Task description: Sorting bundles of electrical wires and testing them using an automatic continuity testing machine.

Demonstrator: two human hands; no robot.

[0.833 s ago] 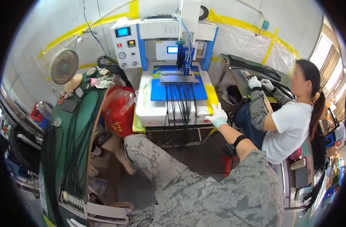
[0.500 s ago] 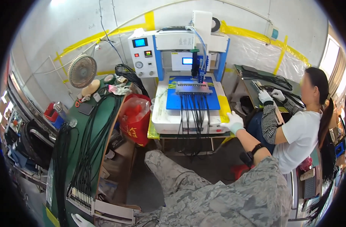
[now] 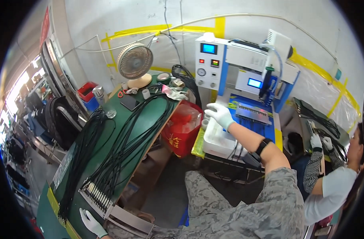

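My right hand [image 3: 220, 116], in a white glove, hovers over the left part of the white machine's base [image 3: 221, 149]. Its fingers are partly spread and nothing shows in them. Beyond it, a metal fixture [image 3: 252, 114] with a row of cable ends lies on the machine's blue plate [image 3: 239, 98], under the dispensing head [image 3: 265, 85]. My left hand [image 3: 92, 224], also gloved, rests low on the green table beside a second fixture [image 3: 96, 200] with cable ends in a row. Its fingers are stretched out and it holds nothing I can see. Black cables [image 3: 128, 137] run from that fixture along the table.
A fan [image 3: 135, 61], a dark phone [image 3: 129, 103], tape rolls and scissors [image 3: 121, 93] occupy the table's far end. A red bag [image 3: 182, 129] hangs between table and machine. At right, a person [image 3: 333, 187] in white gloves works at another table.
My view has swung left. My right hand has left the machine's right front corner and is now over its left side. More of my left hand shows beside the near fixture.
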